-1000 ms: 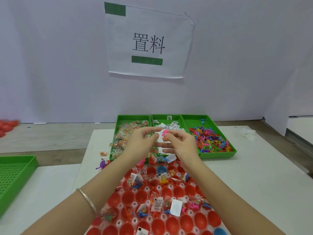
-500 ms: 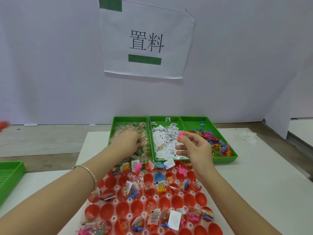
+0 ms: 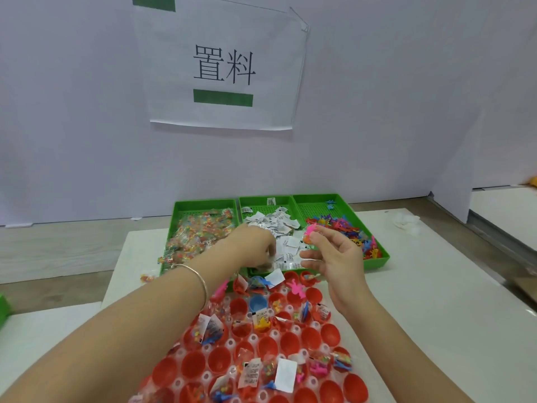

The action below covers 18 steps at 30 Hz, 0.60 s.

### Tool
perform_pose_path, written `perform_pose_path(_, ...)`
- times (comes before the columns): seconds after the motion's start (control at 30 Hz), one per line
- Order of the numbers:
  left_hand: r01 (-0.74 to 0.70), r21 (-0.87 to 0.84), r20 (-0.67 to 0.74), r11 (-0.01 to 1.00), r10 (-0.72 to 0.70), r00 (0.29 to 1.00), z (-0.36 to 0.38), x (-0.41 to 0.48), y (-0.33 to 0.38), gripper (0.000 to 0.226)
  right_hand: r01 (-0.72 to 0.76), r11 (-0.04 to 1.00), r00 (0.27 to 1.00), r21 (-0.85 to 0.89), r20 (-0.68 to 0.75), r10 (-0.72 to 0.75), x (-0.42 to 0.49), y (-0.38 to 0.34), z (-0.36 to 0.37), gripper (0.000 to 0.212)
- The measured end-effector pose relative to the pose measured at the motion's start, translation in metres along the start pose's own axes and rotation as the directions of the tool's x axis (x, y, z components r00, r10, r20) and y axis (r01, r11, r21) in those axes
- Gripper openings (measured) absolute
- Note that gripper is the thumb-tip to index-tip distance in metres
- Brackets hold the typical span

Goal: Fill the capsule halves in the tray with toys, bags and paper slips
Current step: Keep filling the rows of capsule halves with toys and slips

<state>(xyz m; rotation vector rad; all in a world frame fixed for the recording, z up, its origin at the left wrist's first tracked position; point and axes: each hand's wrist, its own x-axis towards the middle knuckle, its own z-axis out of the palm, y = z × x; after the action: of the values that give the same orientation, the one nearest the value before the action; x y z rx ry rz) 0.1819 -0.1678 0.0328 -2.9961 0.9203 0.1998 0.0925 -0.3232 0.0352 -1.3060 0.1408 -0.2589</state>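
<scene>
On the white table point(image 3: 436, 315), close to the person, sits a clear tray point(image 3: 231, 342) of red capsule halves point(image 3: 329, 334), with one blue half point(image 3: 257, 302) among them. Some halves contain small toys, bags and paper slips; others are bare. Behind it, three green bins stand side by side: the left bin point(image 3: 197, 209) holds clear bags point(image 3: 200, 234), the middle bin point(image 3: 255, 198) paper slips point(image 3: 279, 225), the right bin point(image 3: 316, 209) coloured toys point(image 3: 343, 225). The left hand point(image 3: 255, 248), a bracelet point(image 3: 200, 277) on its wrist, reaches over the near part of the middle bin, fingers curled down onto the slips; I cannot tell whether it grasps anything. The right hand point(image 3: 334, 257) is raised above the slips, pinching a pink toy point(image 3: 310, 229) between thumb and fingertips. A paper sign point(image 3: 223, 68) hangs on the wall behind.
</scene>
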Motion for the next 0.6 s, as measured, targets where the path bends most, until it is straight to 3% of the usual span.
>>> perform_pose_path(0.1,0.030,0.032,0.055,0.999,-0.032,0.998,-0.004,0.007,-0.002,0.016,0.016,1.000,0.999,0.002,-0.029,-0.016,-0.004,-0.006,-0.013,0.010)
perform_pose_path(0.3,0.045,0.044,-0.001,0.998,-0.045,0.999,0.007,0.002,-0.008,0.023,0.036,0.999,0.999,-0.007,-0.038,-0.036,-0.011,-0.015,-0.038,0.011)
perform_pose_path(0.47,0.076,-0.256,-0.179,0.964,-0.124,0.976,0.003,-0.009,-0.012,0.016,0.021,0.999,0.999,-0.025,-0.049,-0.023,-0.012,-0.019,-0.045,0.012)
perform_pose_path(0.6,0.138,-0.339,-0.252,0.930,-0.232,0.939,-0.002,-0.018,-0.018,0.014,-0.009,1.000,1.000,-0.022,-0.028,0.009,-0.015,-0.020,-0.039,0.010)
